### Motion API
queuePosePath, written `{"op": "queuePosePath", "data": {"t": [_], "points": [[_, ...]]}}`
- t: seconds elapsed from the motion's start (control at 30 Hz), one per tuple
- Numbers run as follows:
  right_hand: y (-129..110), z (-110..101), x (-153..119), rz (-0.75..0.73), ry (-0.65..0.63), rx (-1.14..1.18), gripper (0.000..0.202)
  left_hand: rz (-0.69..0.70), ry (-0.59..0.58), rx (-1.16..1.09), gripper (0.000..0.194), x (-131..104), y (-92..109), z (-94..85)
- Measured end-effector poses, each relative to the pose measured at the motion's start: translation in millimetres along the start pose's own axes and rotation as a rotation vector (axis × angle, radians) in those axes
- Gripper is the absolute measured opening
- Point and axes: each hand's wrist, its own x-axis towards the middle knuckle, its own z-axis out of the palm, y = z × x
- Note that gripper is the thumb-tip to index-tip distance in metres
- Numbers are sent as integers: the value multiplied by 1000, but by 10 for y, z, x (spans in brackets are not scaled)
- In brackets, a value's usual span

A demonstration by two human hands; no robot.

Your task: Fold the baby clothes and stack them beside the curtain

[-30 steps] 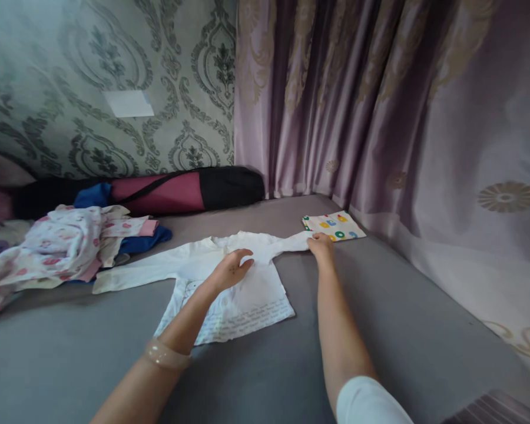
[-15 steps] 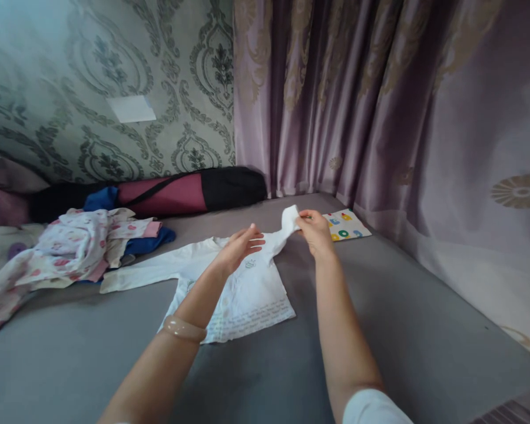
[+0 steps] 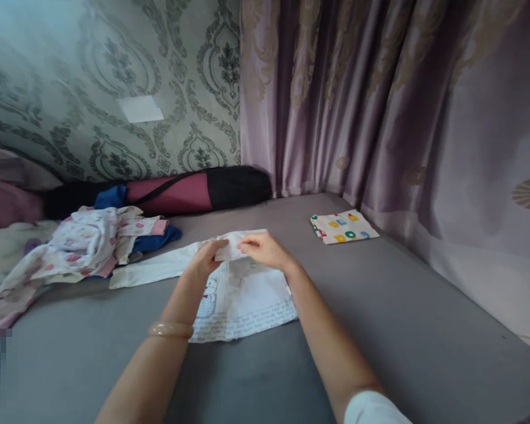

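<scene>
A small white shirt (image 3: 260,294) with a bear print and lines of print along its hem lies on the grey sheet (image 3: 401,330). One of its sleeves stretches out to the left, while the other is folded inward over the chest. My left hand (image 3: 206,258) is closed on the folded sleeve near the collar. Close beside it, my right hand (image 3: 262,250) pinches the same sleeve at its right part. Part of the shirt's right side is hidden under my right forearm.
Rumpled children's clothes (image 3: 86,241) are heaped at the left, next to a white plush toy (image 3: 9,250). Behind them a maroon and black bag (image 3: 172,194) lies along the wall. A folded cloth with colourful letters (image 3: 344,227) rests near the curtain (image 3: 318,118).
My right hand has moved left, bringing the right sleeve inward across the shirt. My left hand, open before, has shifted left and closed on the sleeve. The view has turned slightly.
</scene>
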Motion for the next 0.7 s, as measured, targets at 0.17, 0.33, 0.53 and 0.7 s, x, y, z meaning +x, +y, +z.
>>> {"op": "queuePosePath", "data": {"t": [0.17,0.33,0.53,0.7], "points": [[323,-485,-2,249,423,50,13,12,54,-81,35,-22,-235,-280],[642,-575,-55,411,513,-4,12,81,272,194,55,36,-390,-371],[829,-475,106,352,263,-299,26,226,330,540,51,35,-382,-401],[900,-470,364,257,4,-531,37,257,297,591,48,-37,-332,-406]]}}
